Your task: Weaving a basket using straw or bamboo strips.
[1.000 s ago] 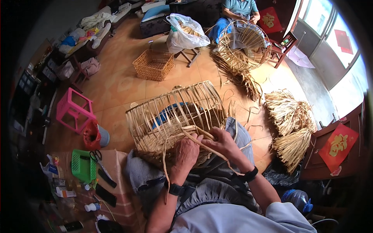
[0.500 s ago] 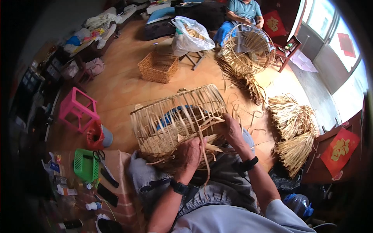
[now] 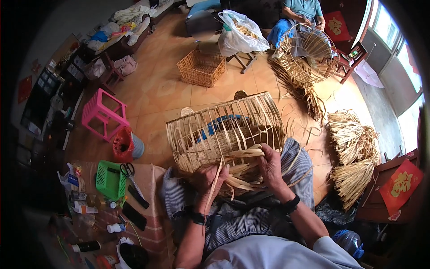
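Note:
Across my lap lies a half-woven basket of pale dried strips, its open ribs facing up and a blue object showing through them. At its near edge my left hand is closed, with a long thin strip hanging over it toward my wrist. To the right, my right hand pinches a folded bundle of straw strips along the rim. More loose strips stick out between the two hands. The left fingertips are partly hidden by the strips.
Left of me, a cloth-covered table holds a green basket, scissors and a phone. Beyond stand a bin, a pink stool and a wicker basket. Straw bundles lie right. Another person works on a round frame.
My right hand has turned upward and now grips folded strips at the rim. The thin strip by my left hand has swung left over the wrist. The whole view has shifted.

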